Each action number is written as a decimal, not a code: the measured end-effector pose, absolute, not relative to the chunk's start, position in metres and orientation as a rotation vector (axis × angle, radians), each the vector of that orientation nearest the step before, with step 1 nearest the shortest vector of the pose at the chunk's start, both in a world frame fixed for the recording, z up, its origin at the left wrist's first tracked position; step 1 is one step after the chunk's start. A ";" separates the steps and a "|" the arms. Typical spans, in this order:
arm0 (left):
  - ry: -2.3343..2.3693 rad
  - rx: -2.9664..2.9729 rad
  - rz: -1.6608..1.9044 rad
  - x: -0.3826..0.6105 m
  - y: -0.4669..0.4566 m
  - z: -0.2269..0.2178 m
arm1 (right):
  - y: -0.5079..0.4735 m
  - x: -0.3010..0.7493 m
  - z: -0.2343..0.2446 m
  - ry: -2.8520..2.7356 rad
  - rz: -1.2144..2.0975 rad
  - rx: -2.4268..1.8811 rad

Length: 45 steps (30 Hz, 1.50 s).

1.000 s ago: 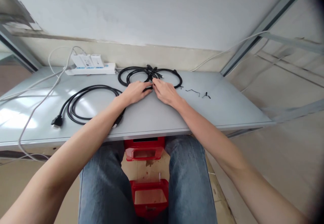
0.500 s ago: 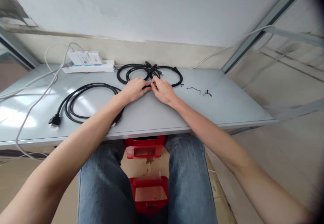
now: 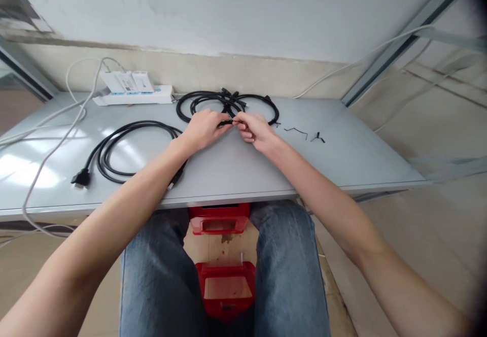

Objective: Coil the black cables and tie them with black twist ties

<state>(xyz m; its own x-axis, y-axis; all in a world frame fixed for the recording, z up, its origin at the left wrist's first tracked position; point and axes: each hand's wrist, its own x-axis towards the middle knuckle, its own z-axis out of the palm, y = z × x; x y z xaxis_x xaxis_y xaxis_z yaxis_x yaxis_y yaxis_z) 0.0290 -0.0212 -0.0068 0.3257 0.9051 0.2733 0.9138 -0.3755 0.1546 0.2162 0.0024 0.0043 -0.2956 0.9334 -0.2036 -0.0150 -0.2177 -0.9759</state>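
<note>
With the pinched small dark piece (image 3: 227, 122) at upper centre seemingly unfinished, our left hand (image 3: 205, 128) and right hand (image 3: 255, 130) grip it beside already-coiled black cables (image 3: 227, 105); one looped cable (image 3: 142, 123), centre-left, lies unheld.

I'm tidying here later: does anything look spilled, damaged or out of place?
A dark blotch on the floor, seen below the table, looks like a stain or dried spill. Bent black strips lie loose on the table's right side, like stray scraps.
</note>
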 end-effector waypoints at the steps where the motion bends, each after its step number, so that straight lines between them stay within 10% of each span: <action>1: -1.721 -2.527 -0.500 0.029 -0.021 -0.006 | 0.003 0.218 0.008 -1.252 1.681 -1.173; 6: -1.653 -2.502 -0.491 0.026 -0.020 -0.007 | 0.004 0.225 0.010 -1.378 1.761 -1.178; 16: -1.671 -2.516 -0.510 0.020 -0.017 -0.014 | 0.010 0.224 -0.012 -2.154 0.451 -0.920; 45: -1.702 -2.568 -0.568 0.016 -0.011 -0.018 | 0.024 0.232 -0.026 -2.303 0.332 -0.763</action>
<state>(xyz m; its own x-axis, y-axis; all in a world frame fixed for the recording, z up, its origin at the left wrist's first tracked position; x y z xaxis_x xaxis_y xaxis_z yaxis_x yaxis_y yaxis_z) 0.0160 -0.0108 -0.0181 0.3441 0.8891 0.3017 0.8922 -0.4097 0.1898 0.2322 0.0239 -0.0265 -0.5976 0.6052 0.5259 0.4322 0.7957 -0.4244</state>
